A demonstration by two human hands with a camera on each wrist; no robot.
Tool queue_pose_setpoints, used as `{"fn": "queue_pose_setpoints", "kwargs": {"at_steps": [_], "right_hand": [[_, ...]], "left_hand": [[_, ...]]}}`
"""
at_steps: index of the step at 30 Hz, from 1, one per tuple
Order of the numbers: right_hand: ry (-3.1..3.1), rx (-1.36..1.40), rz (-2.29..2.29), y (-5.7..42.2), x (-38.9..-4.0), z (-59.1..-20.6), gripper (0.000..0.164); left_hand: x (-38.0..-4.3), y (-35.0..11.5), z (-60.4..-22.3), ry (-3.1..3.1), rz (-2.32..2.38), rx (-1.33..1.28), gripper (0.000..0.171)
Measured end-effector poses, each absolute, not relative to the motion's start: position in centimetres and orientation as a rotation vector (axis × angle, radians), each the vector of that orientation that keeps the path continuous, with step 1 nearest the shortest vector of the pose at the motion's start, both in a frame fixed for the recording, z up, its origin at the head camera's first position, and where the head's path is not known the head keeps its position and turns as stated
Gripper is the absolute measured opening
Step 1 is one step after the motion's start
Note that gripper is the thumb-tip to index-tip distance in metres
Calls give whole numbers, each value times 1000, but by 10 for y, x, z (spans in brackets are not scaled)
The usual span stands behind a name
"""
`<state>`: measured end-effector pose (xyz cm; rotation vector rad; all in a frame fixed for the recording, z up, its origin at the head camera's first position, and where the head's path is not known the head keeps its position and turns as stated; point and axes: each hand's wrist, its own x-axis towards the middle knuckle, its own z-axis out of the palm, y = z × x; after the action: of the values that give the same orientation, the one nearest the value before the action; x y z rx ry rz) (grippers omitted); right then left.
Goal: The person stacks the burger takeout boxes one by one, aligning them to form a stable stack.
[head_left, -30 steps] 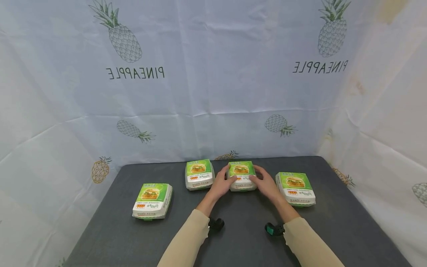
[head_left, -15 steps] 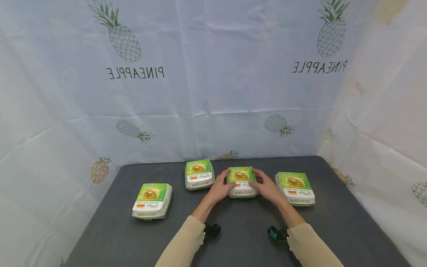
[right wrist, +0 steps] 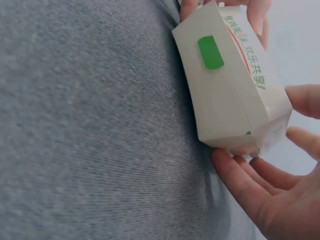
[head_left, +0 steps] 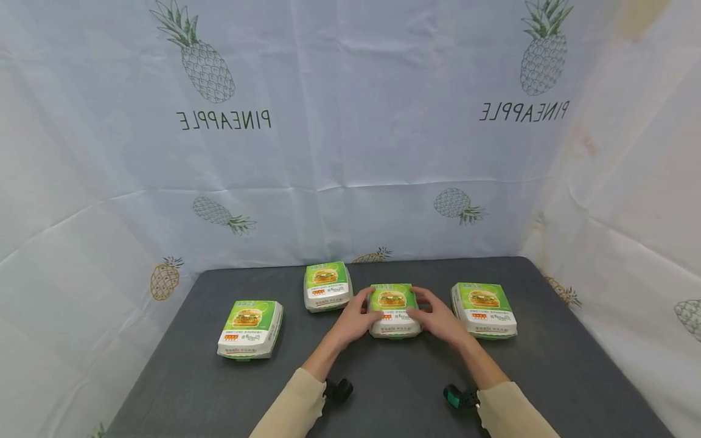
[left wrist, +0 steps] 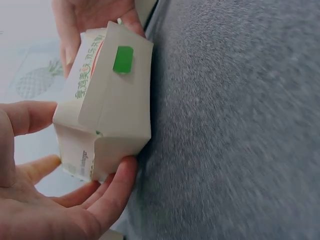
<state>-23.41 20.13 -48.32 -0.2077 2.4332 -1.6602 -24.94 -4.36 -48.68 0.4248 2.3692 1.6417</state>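
In the head view a green and white burger box (head_left: 393,301), printed with a burger picture, is between my two hands at the middle of the table. My left hand (head_left: 353,320) grips its left side, thumb near the top edge and fingers around the side. From the other side my right hand (head_left: 440,317) holds it the same way. The left wrist view shows the box's white front (left wrist: 122,95) with a green tab, its lower edge close over the dark surface. Fingertips (right wrist: 220,157) of my right hand reach the lower corner in the right wrist view.
Three similar burger boxes lie on the dark table (head_left: 181,389): one at the left (head_left: 250,328), one at the back (head_left: 328,286), one just right of my right hand (head_left: 484,307). A pineapple-print cloth (head_left: 350,152) hangs behind the table and along its sides.
Both hands have drawn the held burger box from the table's back edge toward me and slightly left. The other boxes have stayed in place.
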Motion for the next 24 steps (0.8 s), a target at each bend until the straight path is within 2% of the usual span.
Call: {"fn": "queue_pose_setpoints", "kwargs": {"at_steps": [24], "right_hand": [[2262, -395, -1612, 199, -211, -488, 80]], "left_hand": [[-213, -83, -489, 2332, 1558, 505, 71]]}}
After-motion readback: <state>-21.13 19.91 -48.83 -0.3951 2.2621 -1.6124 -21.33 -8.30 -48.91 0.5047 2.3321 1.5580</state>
